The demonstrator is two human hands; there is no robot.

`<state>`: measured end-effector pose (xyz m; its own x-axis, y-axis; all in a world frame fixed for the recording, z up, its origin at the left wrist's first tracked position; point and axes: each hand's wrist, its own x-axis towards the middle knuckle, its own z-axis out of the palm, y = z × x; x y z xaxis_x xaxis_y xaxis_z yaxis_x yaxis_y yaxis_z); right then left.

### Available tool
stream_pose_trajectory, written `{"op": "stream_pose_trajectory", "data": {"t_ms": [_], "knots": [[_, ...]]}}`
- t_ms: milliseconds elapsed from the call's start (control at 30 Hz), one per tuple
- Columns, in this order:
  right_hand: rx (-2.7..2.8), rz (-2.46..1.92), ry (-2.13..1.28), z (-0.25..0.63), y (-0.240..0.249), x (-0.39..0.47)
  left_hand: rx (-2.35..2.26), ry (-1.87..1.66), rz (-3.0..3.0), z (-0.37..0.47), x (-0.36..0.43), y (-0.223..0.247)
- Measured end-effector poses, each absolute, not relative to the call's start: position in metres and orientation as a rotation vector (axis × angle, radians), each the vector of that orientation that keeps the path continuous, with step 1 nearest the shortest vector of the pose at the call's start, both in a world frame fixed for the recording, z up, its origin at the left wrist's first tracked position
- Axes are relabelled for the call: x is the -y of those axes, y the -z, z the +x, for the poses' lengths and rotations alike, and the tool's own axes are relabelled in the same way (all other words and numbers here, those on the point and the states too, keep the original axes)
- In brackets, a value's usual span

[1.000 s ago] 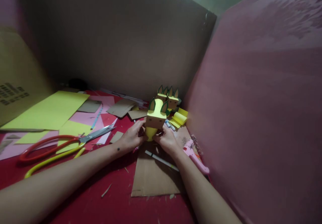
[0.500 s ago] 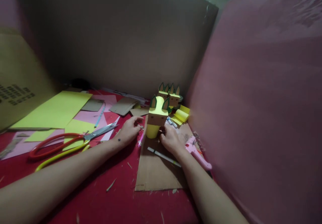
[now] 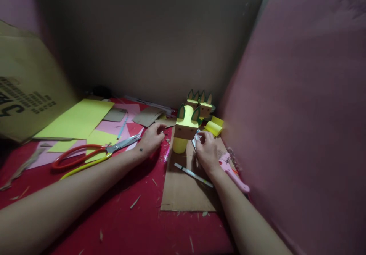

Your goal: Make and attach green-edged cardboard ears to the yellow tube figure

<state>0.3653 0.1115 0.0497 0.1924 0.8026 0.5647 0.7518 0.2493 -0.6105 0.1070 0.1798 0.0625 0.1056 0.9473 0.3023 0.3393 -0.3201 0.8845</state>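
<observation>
A yellow paper tube figure (image 3: pixel 179 145) with a brown cardboard face and two pointed green-edged ears stands upright on a cardboard sheet (image 3: pixel 183 197). To its left, my left hand (image 3: pixel 153 138) hovers with loosely bent fingers and nothing visible in them. On the other side, my right hand (image 3: pixel 208 150) has its fingers curled round a slim, pale bluish, marker-like thing (image 3: pixel 195 139), partly hidden by the fingers. Neither hand appears to touch the figure. A white stick-like pen (image 3: pixel 193 175) lies on the cardboard in front of it.
Large scissors (image 3: pixel 94 155) with red and yellow handles lie left, near yellow paper (image 3: pixel 77 119). Behind the figure stand similar eared figures (image 3: pixel 204 110) and a curled yellow paper piece (image 3: pixel 214 126). A pink glue gun (image 3: pixel 233 173) lies right. A cardboard box (image 3: pixel 25 83) stands far left.
My right hand has drawn back from the figure's base and now has the pale marker-like thing in its fingers. My left hand stays beside the figure. The view has shifted slightly.
</observation>
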Motion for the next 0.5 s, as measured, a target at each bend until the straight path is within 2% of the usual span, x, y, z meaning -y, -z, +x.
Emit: {"op": "stream_pose_trajectory", "data": {"t_ms": [267, 500], "knots": [[1.574, -1.495, -0.094, 0.362, -0.050, -0.105, -1.182, -1.161, 1.938, 0.064, -0.175, -0.128], [1.610, -1.514, -0.086, 0.358, -0.050, -0.103, -1.190, -0.742, 2.173, 0.099, -0.193, -0.095]]}}
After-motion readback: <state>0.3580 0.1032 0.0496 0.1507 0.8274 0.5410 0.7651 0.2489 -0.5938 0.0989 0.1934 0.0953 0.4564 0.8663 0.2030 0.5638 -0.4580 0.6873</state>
